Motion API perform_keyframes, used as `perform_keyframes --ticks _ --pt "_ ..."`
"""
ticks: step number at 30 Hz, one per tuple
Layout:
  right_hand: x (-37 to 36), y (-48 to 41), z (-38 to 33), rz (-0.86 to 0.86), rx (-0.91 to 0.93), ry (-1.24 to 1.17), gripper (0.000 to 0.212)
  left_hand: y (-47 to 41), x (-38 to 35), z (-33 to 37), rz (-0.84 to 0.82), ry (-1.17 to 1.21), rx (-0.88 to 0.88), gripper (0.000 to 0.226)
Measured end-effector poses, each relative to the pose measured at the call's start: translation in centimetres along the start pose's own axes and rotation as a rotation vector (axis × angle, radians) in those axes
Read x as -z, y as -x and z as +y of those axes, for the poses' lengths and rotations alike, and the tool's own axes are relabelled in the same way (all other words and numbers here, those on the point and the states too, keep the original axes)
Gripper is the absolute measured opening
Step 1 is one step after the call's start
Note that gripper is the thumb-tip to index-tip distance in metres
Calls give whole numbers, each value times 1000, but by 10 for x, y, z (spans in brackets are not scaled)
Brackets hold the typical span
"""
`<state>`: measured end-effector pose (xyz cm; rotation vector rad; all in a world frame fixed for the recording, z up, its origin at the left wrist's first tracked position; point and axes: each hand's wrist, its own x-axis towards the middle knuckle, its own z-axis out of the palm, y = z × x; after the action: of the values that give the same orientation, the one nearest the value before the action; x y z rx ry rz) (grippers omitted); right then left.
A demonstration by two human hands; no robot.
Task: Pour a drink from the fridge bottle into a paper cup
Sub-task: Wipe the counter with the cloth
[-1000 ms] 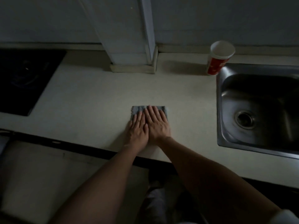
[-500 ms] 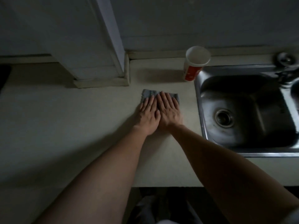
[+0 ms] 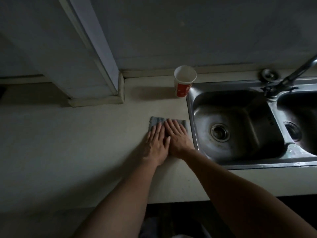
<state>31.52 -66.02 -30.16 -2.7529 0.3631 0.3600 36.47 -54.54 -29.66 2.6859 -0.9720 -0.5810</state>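
Both hands lie flat, side by side, on a grey cloth [image 3: 155,121] spread on the counter [image 3: 82,145] just left of the sink [image 3: 190,117]. The left hand [image 3: 157,146] is palm down with straight fingers held close together, pressing the part of the cloth farther from the sink; it grips nothing. The right hand [image 3: 177,137] lies the same way, with straight fingers a little spread, on the part nearer the sink; it also only presses and holds nothing. The hands touch along their inner edges. Only the cloth's far strip and one corner show past the fingertips, and the rest is under the hands. The cloth's near-sink edge sits just beside the sink's left rim.

The cup [image 3: 185,81], white at the top with a red band below, stands upright on the counter at the sink's far-left corner. It touches or almost touches the rim; I cannot tell which. Its mouth is open, but in this dim light I cannot tell whether it holds anything. It stands apart from the cloth and from both hands.

The sink's left basin has a round drain [image 3: 220,132] in its floor. A tap [image 3: 289,78] rises from the sink's far rim, between that basin and a second basin [image 3: 299,115] on its right. A pale column [image 3: 89,62] meets the counter well left of the sink.
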Motion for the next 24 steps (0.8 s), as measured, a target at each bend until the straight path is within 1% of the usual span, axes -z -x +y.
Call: perform_keyframes --ticks 2,3,4,6,8,10,12,13,14,16,17,18,21,24 --pt "9 -14 -14 -23 54 -57 95 -2 9 -19 13 38 39 62" --pt "13 -17 -21 8 47 -65 102 -7 14 -29 25 35 60 65" --pt "14 -17 -26 47 24 -74 104 -11 18 -37 21 0 77 68" --pt "13 -11 -33 84 6 -62 93 -18 24 -48 9 -58 96 62" --pt "9 -9 -40 58 3 6 82 -24 24 -51 35 -99 94 67" --pt "9 -23 -42 38 -21 38 82 -35 27 -52 46 -128 112 65" --pt "13 -46 -41 4 -40 31 83 -49 34 -59 103 -156 76 63" --pt "17 -57 -41 -21 -41 19 85 -58 34 -64 98 -171 50 62" --pt "20 -67 -40 -45 -34 19 87 -66 36 -66 78 -178 71 63" --pt "26 -88 -37 -67 -16 47 89 -85 35 -71 97 -240 93 65" --pt "27 -98 -34 -60 -15 63 89 -94 35 -71 113 -287 84 65" --pt "29 -106 -32 -45 -22 68 87 -101 38 -71 93 -303 78 66" --pt "34 -124 -29 -13 -27 72 85 -122 43 -78 104 -284 76 68" --pt "39 -136 -26 28 -27 54 81 -137 49 -82 129 -228 28 67"
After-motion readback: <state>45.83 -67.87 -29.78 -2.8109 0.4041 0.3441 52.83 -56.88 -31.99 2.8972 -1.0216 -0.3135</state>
